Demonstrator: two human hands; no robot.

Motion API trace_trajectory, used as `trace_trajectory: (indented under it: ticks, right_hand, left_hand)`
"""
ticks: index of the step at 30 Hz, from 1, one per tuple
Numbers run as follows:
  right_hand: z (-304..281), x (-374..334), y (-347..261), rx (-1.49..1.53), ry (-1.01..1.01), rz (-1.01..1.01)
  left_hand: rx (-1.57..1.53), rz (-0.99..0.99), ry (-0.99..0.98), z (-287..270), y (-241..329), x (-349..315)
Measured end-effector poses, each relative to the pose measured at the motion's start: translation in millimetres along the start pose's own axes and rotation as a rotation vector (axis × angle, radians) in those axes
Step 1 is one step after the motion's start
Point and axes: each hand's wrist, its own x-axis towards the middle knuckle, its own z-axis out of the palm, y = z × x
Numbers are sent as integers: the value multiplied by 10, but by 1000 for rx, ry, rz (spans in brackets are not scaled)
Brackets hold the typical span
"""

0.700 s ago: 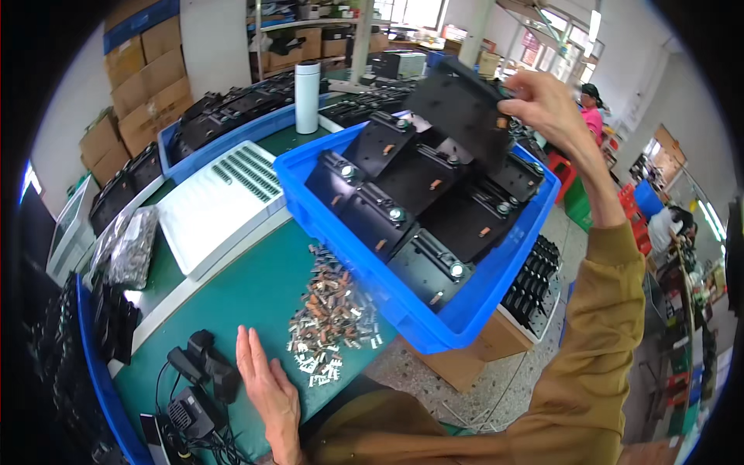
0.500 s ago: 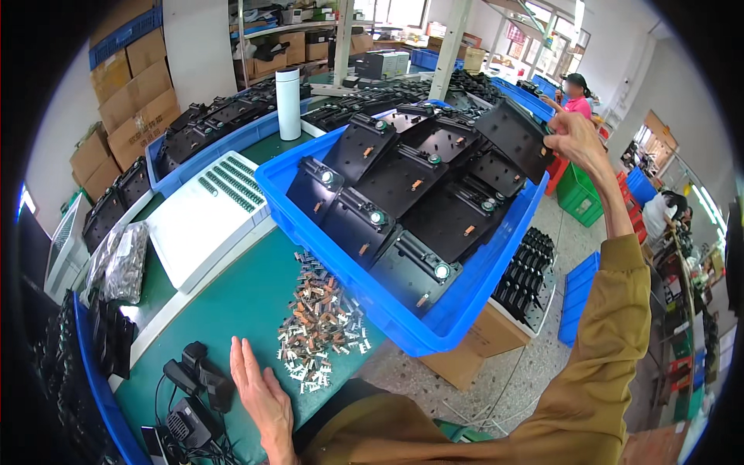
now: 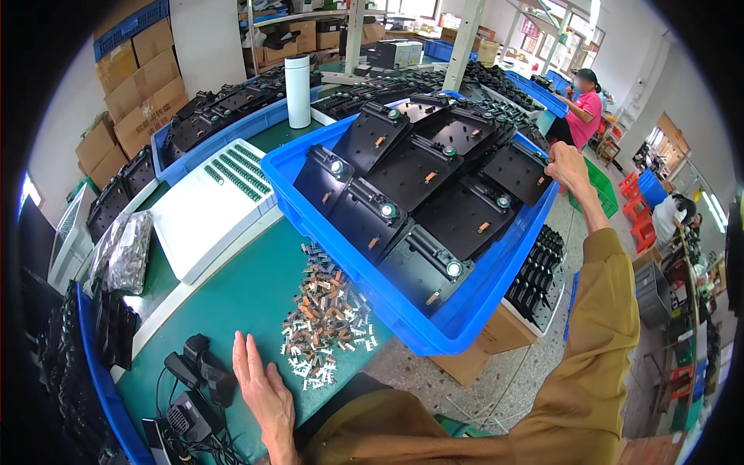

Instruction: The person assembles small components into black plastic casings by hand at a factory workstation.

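The person's right hand [image 3: 570, 167] is at about two o'clock of the big blue open plastic tub [image 3: 403, 325]. Its fingers are bent and close together, and they seem to pinch the outer end of one flat black plastic panel [image 3: 508, 172]. That panel is inside the tub, near the edge at two o'clock. It looks a bit tilted. Whether it rests fully on what is under it, one cannot tell. A small orange-brown piece [image 3: 541, 180] sits on it, close to the fingers.

The left hand [image 3: 263, 399] is open flat, with straight fingers and nothing in it. It is over the green flat tabletop [image 3: 201, 294], at about seven o'clock of the loose pile of small brown and white parts [image 3: 325, 310]. It is hard to see if the palm touches the table.

The step in hand looks like laying the panel in with the other black panels [image 3: 465, 221]. To do it well, the person should hold only the edge, so the fingers do not push on the little piece. The panel should go down slowly and flat, since a quick drop could scratch or knock the ones next to it. It would help to let go only when it sits steady and does not rock. The left hand could hold the tub's near side if it wobbles.
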Motion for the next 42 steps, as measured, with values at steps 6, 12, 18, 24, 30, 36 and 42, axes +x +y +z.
trace_trajectory:
  ticks: [6, 12, 18, 24, 30, 36, 42]
  right_hand:
    - [126, 51, -81, 35, -49, 35]
    - [231, 47, -186, 18, -7, 21]
    - [114, -56, -309, 34, -92, 93]
    - [-56, -136, -371, -12, 45, 107]
    - [-731, -160, -1216, 311, 290, -120]
    - [-1247, -662, -2581, 783, -115, -606]
    - [-1418, -1083, -3772, 709, -612, -934]
  left_hand:
    - [4, -4, -10, -4, 5, 1]
    - [8, 3, -7, -9, -4, -3]
    - [17, 9, -19, -8, -12, -5]
    - [20, 19, -22, 11, 25, -8]
    - [45, 34, -23, 0, 15, -2]
    - [115, 87, -4, 37, -14, 47]
    - [98, 86, 5, 38, -8, 12]
